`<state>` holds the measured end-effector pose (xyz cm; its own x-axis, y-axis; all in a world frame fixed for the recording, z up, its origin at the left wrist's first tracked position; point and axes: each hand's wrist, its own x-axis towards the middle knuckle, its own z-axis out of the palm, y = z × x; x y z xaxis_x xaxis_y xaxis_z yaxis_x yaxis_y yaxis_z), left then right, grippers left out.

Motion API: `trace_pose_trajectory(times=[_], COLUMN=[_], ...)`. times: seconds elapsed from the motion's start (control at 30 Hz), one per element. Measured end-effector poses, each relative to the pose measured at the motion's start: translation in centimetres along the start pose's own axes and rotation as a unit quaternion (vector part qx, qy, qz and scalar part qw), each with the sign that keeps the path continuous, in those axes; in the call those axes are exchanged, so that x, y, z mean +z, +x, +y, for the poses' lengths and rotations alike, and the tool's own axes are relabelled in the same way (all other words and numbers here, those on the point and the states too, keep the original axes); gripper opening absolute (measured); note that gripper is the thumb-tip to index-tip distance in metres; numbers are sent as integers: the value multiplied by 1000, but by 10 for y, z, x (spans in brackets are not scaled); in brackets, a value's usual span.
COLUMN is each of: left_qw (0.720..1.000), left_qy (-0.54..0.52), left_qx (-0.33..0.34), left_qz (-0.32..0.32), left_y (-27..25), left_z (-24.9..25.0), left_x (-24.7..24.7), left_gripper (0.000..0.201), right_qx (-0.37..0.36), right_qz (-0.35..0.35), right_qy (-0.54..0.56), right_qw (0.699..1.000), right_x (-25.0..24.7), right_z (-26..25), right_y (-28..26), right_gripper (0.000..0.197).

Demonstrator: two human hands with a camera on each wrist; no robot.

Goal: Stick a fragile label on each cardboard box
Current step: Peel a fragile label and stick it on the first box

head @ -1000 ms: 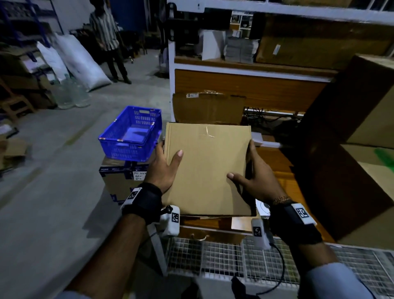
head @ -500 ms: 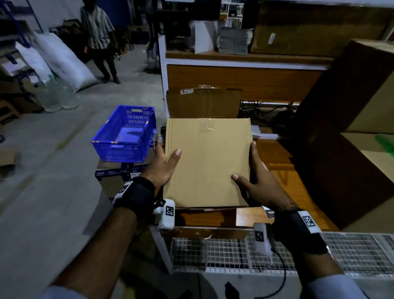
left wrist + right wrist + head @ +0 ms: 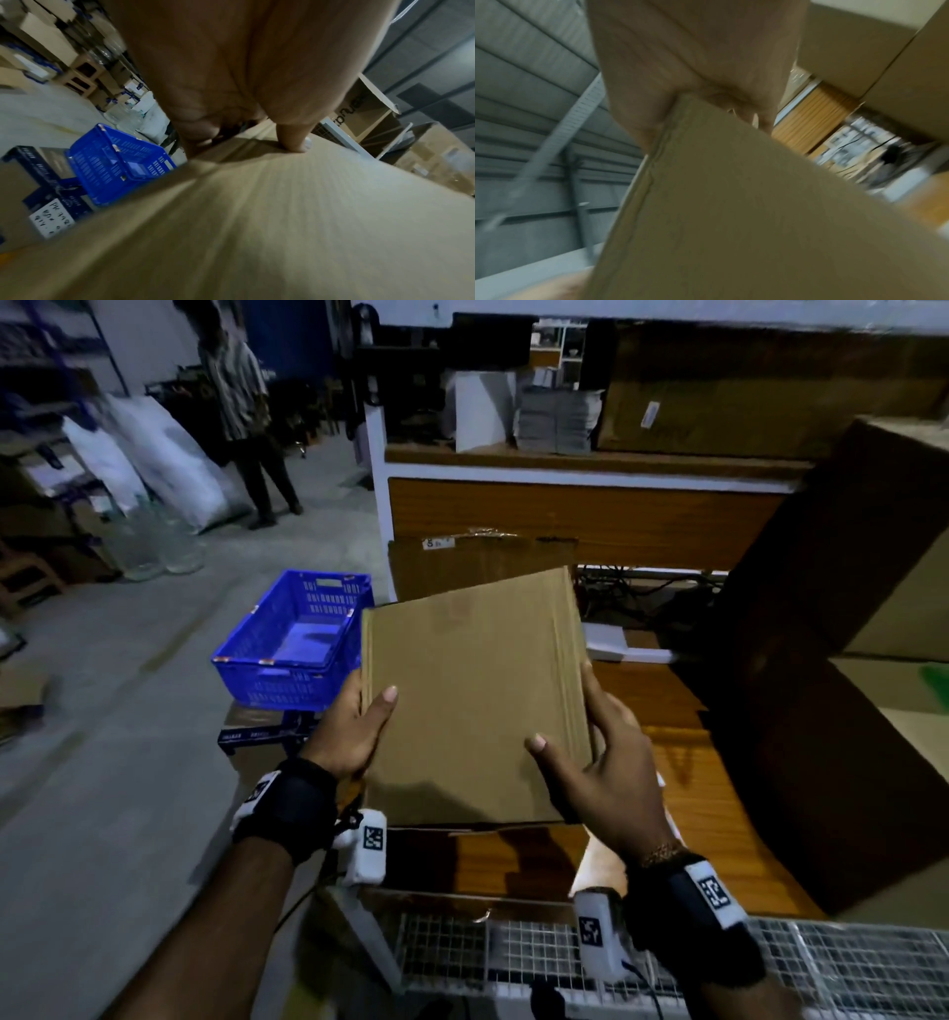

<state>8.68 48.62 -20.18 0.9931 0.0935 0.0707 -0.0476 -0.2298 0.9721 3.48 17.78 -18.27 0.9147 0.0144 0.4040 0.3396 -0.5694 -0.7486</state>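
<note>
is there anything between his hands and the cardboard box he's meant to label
No. The left hand grips the left edge of the cardboard box and the right hand grips its right edge, skin directly on the cardboard. No label shows on its upper face.

The head camera is looking forward and down from above at a cardboard box (image 3: 472,701) over the wooden table (image 3: 683,793). Each wrist camera is peering along its palm, pressed close against that box; left wrist and head views are sharing the blue crate (image 3: 298,639).
</note>
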Motion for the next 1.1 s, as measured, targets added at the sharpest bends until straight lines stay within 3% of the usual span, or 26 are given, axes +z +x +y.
trace_pose_trajectory(times=[0.13, 0.23, 0.3, 0.37, 0.43, 0.57, 0.67, 0.73, 0.8, 0.97, 1.1], left_qw=[1000, 1000, 999, 998, 998, 999, 1000, 999, 999, 999, 999], left_qy=[-17, 13, 0, -34, 5, -17, -14, -41, -49, -15, 24], left_qx=[-13, -20, -40, -59, -65, -36, 9, 10, -15, -49, -30], left_qz=[-5, -10, 2, 7, 10, 1, 5, 3, -12, 1, 23], left_y=[-2, -8, -11, -13, -16, -17, -24, -31, -39, -35, -30], left_z=[-13, -16, -16, -12, -6, 1, 8, 5, -1, -16, -6], left_x=[-2, 2, 3, 3, 4, 8, 18, 23, 27, 32, 38], left_gripper=[44, 45, 64, 96, 111, 110, 102, 84, 75, 90, 69], right_qx=[-57, -66, -80, -101, -131, -150, -24, 51, 71, 54, 34], right_qz=[-2, -32, -40, -50, -74, -123, -94, -77, -60, -26, -20], right_qy=[46, 57, 37, 32, 30, -18, -109, -154, -168, -169, -176], right_qw=[997, 996, 995, 993, 988, 981, 989, 984, 981, 984, 984], right_x=[3, 12, 16, 18, 23, 43, 46, 42, 38, 31, 27], right_z=[-23, -29, -30, -32, -35, -30, -11, 6, 20, 35, 39], right_y=[-4, -5, -6, -6, -6, -4, 2, 8, 15, 24, 24], right_gripper=[66, 65, 67, 66, 65, 69, 110, 123, 116, 107, 105])
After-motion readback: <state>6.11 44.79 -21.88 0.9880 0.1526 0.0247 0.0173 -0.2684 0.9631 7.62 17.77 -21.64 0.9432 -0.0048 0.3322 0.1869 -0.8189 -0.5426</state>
